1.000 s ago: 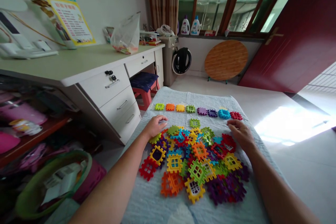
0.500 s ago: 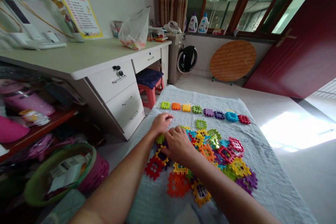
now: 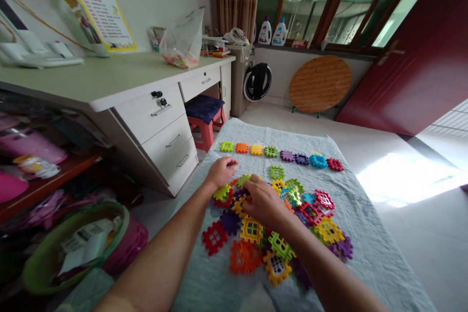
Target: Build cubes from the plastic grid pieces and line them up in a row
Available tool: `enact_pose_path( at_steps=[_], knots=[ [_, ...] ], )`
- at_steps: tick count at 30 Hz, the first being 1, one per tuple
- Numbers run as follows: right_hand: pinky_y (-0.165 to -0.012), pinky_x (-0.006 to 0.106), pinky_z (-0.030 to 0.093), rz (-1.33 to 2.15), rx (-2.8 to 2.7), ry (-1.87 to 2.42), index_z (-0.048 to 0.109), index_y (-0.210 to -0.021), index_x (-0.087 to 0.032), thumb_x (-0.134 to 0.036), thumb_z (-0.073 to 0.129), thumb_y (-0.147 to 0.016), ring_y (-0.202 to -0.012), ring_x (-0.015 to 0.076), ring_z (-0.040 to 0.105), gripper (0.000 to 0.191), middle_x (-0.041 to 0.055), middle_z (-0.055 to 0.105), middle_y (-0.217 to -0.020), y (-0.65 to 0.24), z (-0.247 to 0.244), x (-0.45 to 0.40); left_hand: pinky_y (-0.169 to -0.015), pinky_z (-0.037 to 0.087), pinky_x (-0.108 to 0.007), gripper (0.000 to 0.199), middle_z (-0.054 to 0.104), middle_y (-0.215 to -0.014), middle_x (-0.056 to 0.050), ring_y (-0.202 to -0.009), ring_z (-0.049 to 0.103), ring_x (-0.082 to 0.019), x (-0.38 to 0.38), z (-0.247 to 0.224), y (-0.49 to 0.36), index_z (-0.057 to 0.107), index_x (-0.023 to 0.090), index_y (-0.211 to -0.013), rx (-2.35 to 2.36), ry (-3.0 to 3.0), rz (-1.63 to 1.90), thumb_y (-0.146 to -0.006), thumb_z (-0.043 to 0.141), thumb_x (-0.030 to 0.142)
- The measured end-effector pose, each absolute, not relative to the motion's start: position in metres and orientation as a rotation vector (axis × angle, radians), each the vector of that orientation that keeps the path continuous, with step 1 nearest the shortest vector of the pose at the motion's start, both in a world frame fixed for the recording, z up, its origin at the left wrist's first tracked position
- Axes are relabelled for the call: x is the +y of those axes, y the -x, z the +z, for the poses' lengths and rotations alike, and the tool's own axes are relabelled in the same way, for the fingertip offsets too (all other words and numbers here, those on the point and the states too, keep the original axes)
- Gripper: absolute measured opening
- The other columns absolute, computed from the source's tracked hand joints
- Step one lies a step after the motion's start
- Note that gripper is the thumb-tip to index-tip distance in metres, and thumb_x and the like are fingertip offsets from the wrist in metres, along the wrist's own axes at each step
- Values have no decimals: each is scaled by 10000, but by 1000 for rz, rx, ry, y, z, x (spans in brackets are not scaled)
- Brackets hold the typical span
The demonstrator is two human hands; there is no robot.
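Colourful notched plastic pieces lie heaped on a cloth-covered table (image 3: 365,234). My right hand (image 3: 261,200) is over the heap's left part, fingers bent down around a yellow piece (image 3: 239,204); its fingertips are partly hidden. Just left of the heap, my left hand (image 3: 222,170) rests with its fingers curled together, and what they hold, if anything, is hidden. A row of pieces runs along the far side, from a lime one (image 3: 227,146) to a red one (image 3: 335,165). A single green piece (image 3: 277,172) lies between row and heap.
A desk (image 3: 131,73) with drawers stands at the left, bearing a plastic bag (image 3: 183,44). A stool (image 3: 204,112) is beside it. At the lower left is a basket (image 3: 127,239); further back are a washing machine (image 3: 239,78) and a round wooden board (image 3: 320,83).
My right hand has shifted slightly right over the heap, and pieces at its left have moved, uncovering a purple one and a green one. My left hand has barely moved.
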State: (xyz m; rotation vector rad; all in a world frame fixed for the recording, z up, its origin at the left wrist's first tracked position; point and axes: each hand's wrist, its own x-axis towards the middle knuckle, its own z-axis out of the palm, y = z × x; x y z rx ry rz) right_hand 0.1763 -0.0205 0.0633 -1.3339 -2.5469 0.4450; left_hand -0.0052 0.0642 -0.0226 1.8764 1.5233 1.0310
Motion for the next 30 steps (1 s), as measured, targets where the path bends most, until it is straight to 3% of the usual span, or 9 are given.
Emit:
enact_pose_path(
  at_steps=[6,10,13,20,23,27,30],
  knots=[
    [-649,267,383,504,-2143,1484,579,-979,-200,-221,545,-743,-693,157,551,240,21,626,-779,-242,68,-4,-860,506,-314,171,702,-932,-45,-890,642,-194,64,-23,6,675,193,-887,1517,-1873,1031,-750,579,229],
    [-752,336,436,427,-2044,1528,542,-1136,-196,-307,553,-780,-847,207,582,373,78,629,-980,-269,50,1,-858,505,-314,184,701,-932,-42,-879,641,-192,63,-20,7,675,191,-891,1505,-1876,1014,-742,584,247],
    [-857,388,424,321,-2068,1519,574,-1093,-203,-276,536,-798,-984,238,553,306,92,596,-1069,-278,38,2,-864,502,-312,211,696,-946,-41,-896,638,-190,63,-18,9,673,188,-911,1461,-1888,996,-740,586,276],
    [-898,397,406,408,-2239,1555,594,-1106,-173,-248,580,-777,-1004,245,522,337,97,613,-1053,-279,39,-4,-881,495,-335,252,684,-978,-56,-926,629,-202,62,-16,11,669,179,-940,1401,-1910,947,-745,603,325],
    [-874,367,428,538,-2285,1421,591,-1106,-202,-231,626,-732,-980,216,531,377,69,605,-1031,-281,46,-8,-874,494,-339,240,682,-966,-55,-920,623,-205,62,-15,10,672,184,-930,1416,-1929,950,-742,602,316],
    [-729,275,465,884,-2291,1223,585,-1097,-234,-181,587,-737,-787,132,569,364,5,635,-940,-285,57,-10,-873,489,-335,232,676,-960,-54,-918,618,-201,63,-16,9,669,186,-930,1427,-1960,950,-747,590,305],
    [-739,296,471,843,-2203,1267,603,-1073,-232,-238,569,-792,-808,150,581,284,18,651,-956,-285,54,-6,-867,490,-332,227,674,-963,-51,-913,620,-199,64,-16,9,671,191,-931,1422,-1970,955,-753,585,303]
  ],
)
